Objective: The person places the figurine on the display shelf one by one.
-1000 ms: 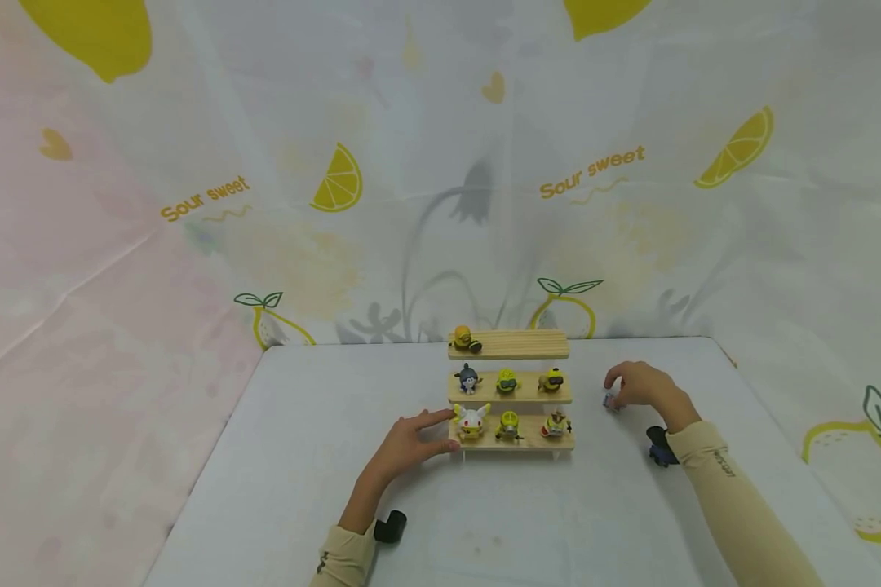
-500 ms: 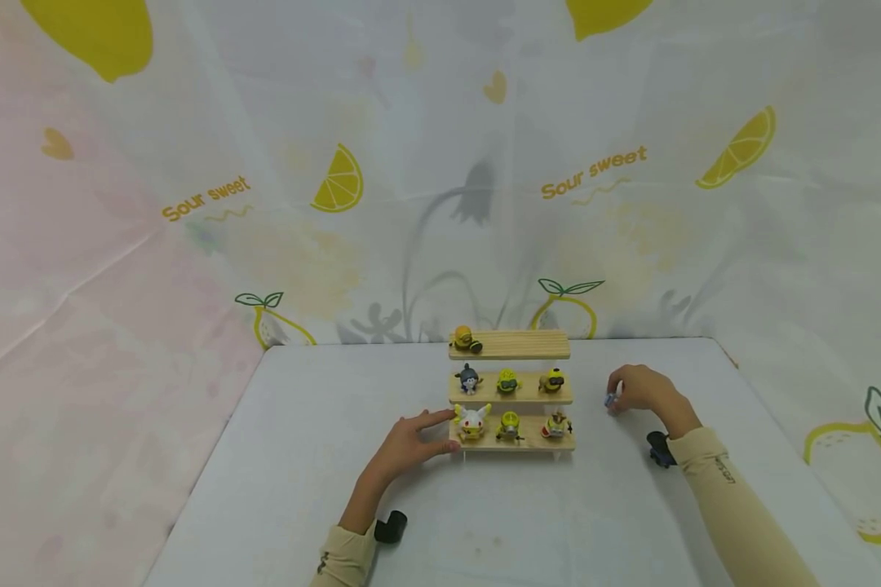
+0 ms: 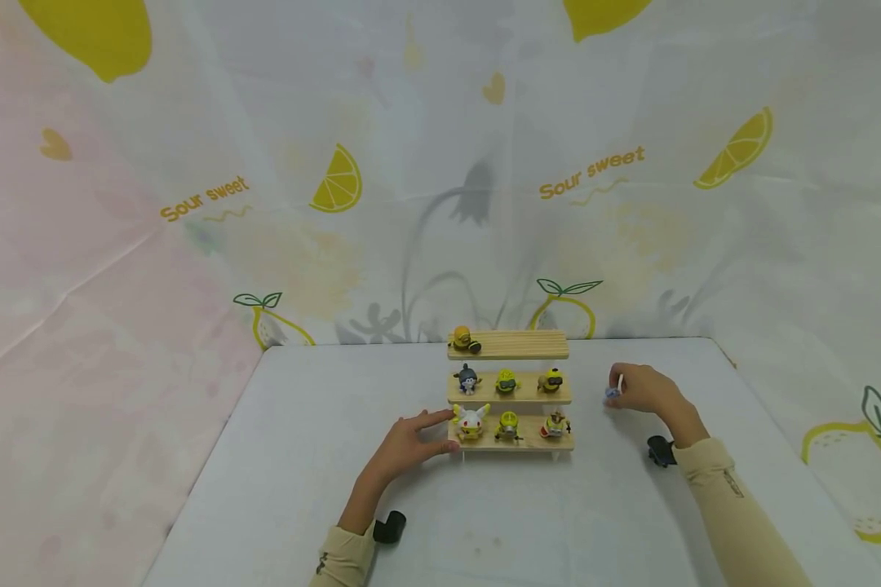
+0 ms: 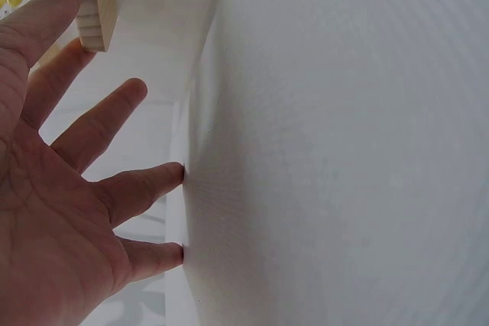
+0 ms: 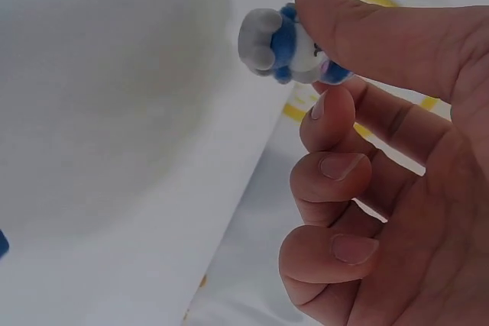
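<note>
My left hand (image 3: 404,447) is at the left end of the wooden three-step display shelf (image 3: 532,345). Its thumb and index finger hold the end of the lowest board (image 4: 95,13), while two other fingertips touch the white surface. To the right of the shelf, my right hand (image 3: 646,387) pinches a small blue, white and grey toy figurine (image 5: 284,43) between thumb and index finger. The figurine lies sideways, its grey end pointing away from the fingers; the rest of its head is hidden. The other right-hand fingers are curled in below.
A yellow figurine (image 3: 462,338) is on the top board's left. The middle board bears a dark-haired figurine (image 3: 467,380) and two yellow ones. A white-eared figurine (image 3: 471,422) and two others stand on the lowest board. Lemon-printed cloth (image 3: 426,163) hangs behind the white table (image 3: 323,408).
My right fingers have turned the figurine: it hung lower beneath the fingertips before and now points sideways to the left. The left hand and the figurines on the shelf have stayed put.
</note>
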{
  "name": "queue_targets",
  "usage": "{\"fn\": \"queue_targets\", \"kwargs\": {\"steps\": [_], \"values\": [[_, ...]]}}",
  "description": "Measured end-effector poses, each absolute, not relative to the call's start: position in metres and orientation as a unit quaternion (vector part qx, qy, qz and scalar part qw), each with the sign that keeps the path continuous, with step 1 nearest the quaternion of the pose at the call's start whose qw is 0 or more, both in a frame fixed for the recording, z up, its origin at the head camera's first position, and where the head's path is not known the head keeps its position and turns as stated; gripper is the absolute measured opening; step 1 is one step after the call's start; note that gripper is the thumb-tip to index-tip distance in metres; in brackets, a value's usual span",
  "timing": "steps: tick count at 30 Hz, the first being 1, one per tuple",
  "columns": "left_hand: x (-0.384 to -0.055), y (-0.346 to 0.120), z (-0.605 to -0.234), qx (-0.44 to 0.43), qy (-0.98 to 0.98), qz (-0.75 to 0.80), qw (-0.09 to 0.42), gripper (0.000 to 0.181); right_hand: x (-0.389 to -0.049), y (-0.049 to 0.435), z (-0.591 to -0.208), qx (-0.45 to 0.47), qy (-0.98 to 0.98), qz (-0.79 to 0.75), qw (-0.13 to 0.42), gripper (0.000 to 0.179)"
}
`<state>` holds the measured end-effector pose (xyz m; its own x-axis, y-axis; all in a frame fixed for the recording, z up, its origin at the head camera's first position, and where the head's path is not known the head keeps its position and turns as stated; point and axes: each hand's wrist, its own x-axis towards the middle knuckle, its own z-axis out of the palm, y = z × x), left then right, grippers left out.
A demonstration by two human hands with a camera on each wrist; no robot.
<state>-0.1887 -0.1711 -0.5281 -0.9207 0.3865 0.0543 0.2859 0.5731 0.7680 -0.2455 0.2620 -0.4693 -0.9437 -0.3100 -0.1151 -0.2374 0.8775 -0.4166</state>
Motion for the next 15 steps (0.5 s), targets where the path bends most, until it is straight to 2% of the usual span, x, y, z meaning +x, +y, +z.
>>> {"fn": "queue_targets", "kwargs": {"steps": [15], "values": [[-0.189, -0.172, -0.529, 0.185, 0.884, 0.426, 0.058, 0.057, -0.228, 0.254, -0.445, -0.14, 0.961, -0.237, 0.021, 0.029]]}}
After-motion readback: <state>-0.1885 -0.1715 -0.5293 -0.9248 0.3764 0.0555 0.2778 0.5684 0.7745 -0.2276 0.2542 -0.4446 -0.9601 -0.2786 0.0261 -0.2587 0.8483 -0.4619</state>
